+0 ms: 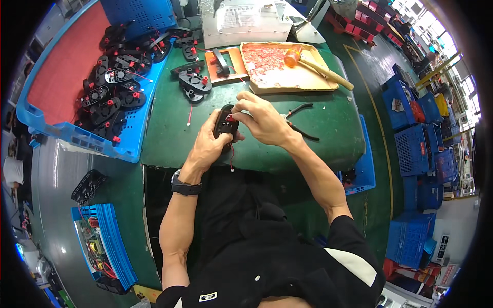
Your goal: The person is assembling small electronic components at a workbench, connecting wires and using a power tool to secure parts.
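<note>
My left hand (208, 141) is closed around a black plastic housing (224, 123), holding it tilted just above the green table. A thin red wire (232, 154) with a small white connector dangles from its lower end. At the housing's upper part sits a small red piece (229, 117), pinched by the thumb and fingers of my right hand (261, 122); the fingertips partly hide it. Black-handled pliers (303, 134) lie right of my right hand. Several similar black housings with red knobs (195, 82) rest beyond my left hand.
A blue crate (131, 152) full of black housings stands at the left. Farther back on the table (169, 138) are an orange frame (233, 79), a shallow cardboard tray (277, 87) of small red parts, and a mallet (323, 73) lying across it. Blue crates (411, 154) stack at the right.
</note>
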A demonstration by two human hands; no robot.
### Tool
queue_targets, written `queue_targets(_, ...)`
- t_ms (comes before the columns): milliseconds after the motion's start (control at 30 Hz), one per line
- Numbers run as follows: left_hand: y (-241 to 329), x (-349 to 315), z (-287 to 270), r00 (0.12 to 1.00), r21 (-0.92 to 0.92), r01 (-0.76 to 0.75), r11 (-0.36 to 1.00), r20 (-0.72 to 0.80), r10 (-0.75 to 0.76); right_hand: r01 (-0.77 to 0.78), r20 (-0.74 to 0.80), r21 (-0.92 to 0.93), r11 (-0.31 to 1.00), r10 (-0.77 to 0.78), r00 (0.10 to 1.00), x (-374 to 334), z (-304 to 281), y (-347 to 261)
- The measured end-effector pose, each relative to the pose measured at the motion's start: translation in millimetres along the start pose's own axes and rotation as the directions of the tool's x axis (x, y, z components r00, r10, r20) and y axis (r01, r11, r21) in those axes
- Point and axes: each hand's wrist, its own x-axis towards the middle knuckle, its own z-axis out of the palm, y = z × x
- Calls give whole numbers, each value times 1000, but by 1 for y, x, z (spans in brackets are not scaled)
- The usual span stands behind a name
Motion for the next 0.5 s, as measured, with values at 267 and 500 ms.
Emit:
queue_targets(267,-8,6,9,994,-204,89,975,-52,-101,-81,-186,-172,982,49,981,-17,26,-4)
queue_targets(500,-29,21,-4,997,144,-65,987,-32,70,-119,-224,-256,959,61,973,-25,37,-4)
